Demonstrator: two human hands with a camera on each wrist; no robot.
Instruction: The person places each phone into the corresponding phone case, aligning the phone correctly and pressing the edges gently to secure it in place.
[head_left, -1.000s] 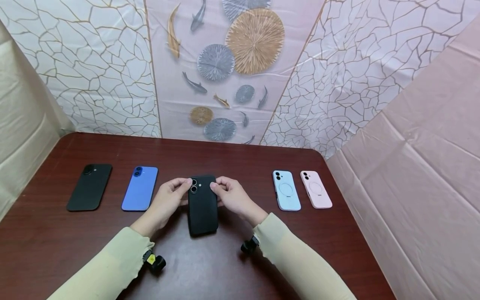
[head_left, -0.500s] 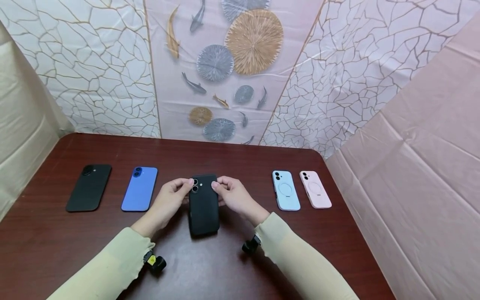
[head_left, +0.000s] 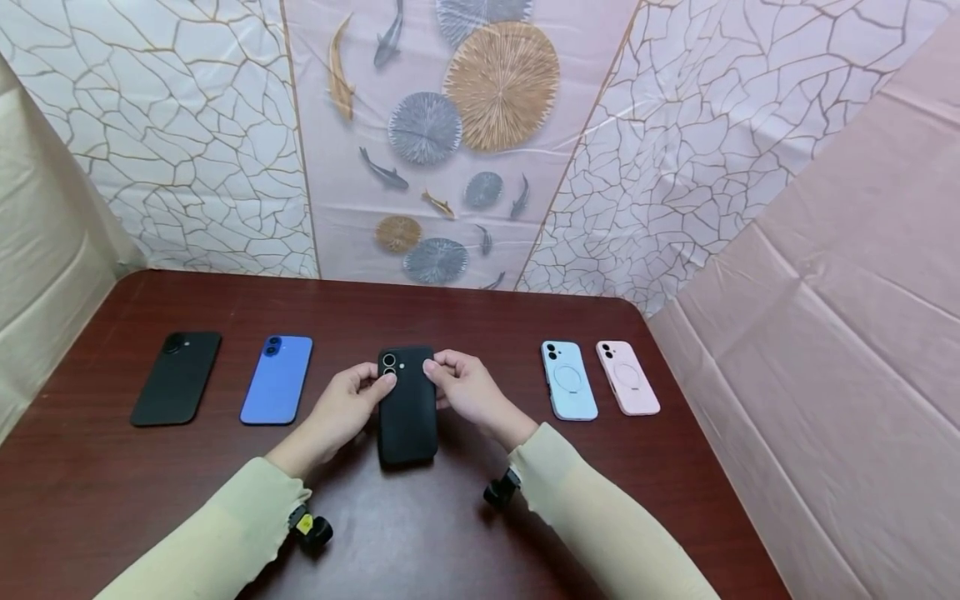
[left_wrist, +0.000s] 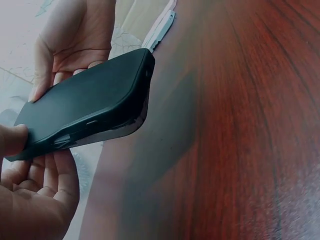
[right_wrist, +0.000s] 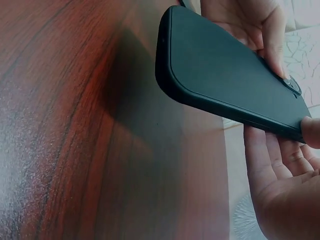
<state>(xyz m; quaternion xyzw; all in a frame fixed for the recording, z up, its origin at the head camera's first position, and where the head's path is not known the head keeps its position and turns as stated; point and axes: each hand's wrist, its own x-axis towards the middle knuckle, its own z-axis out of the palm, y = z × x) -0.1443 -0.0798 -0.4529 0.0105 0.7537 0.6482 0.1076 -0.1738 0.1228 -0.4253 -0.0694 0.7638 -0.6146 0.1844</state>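
A black phone case [head_left: 408,421] is held above the table between both hands, its back and camera rings facing up. In the left wrist view, a paler phone edge [left_wrist: 112,134] shows below the case's rim at the near end, so the two are not flush there. My left hand [head_left: 339,410] grips the left side, thumb on the back by the lower camera ring and fingers underneath. The right hand [head_left: 471,390] pinches the upper right edge, with its thumb on top. In the right wrist view, fingers of the right hand [right_wrist: 285,185] curl beneath the case.
On the reddish-brown table [head_left: 420,550], a dark phone [head_left: 177,382] and a blue phone [head_left: 277,382] lie to the left. To the right lie a light blue case [head_left: 572,392] and a pink case [head_left: 632,387]. Patterned cloth [head_left: 225,167] hangs behind the table.
My left thumb has slid down from the case's upper left corner to the lower camera ring. The right hand keeps nearly the same hold. The head view has shifted slightly.
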